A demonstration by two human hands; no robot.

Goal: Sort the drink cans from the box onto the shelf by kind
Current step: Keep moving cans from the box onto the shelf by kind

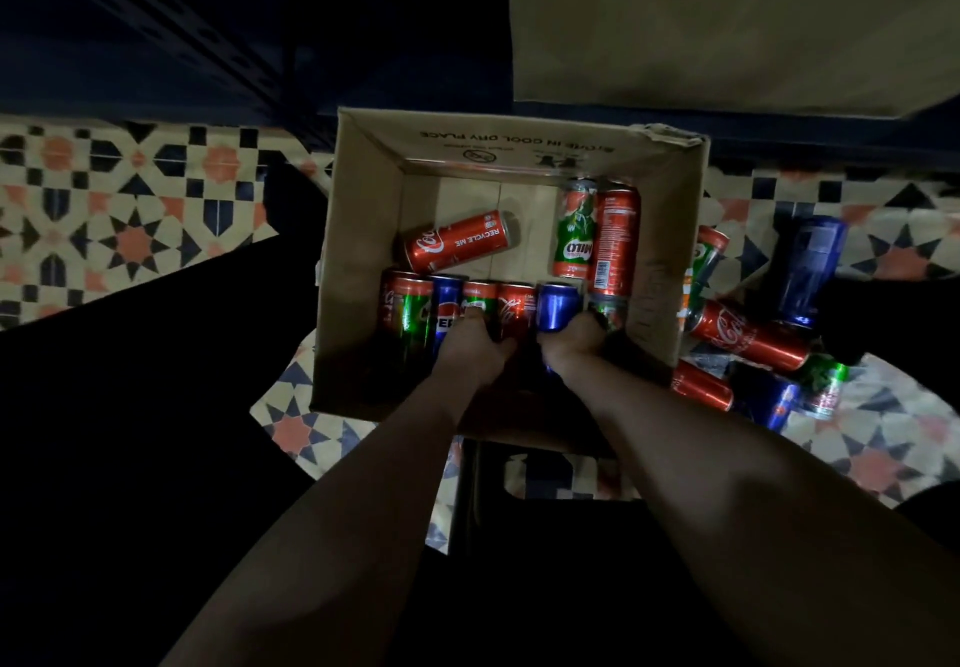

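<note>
An open cardboard box [363, 229] sits on the patterned floor and holds several cans lying on their sides. A red Coca-Cola can [460, 241] lies alone near the middle. A green Milo can [575, 229] and a red can [615, 240] lie side by side at the right wall. A row of cans runs along the near side. My left hand [470, 354] is closed around a green Milo can [479, 300] in that row. My right hand [569, 346] grips a blue can [557, 305] beside it. The dark shelf [156, 27] stands behind the box.
Several loose cans, red, blue and green, lie on the floor right of the box, among them a blue can [808, 271] and a red Coca-Cola can [748, 336]. A second cardboard box [727, 21] is at the upper right. The lighting is dim.
</note>
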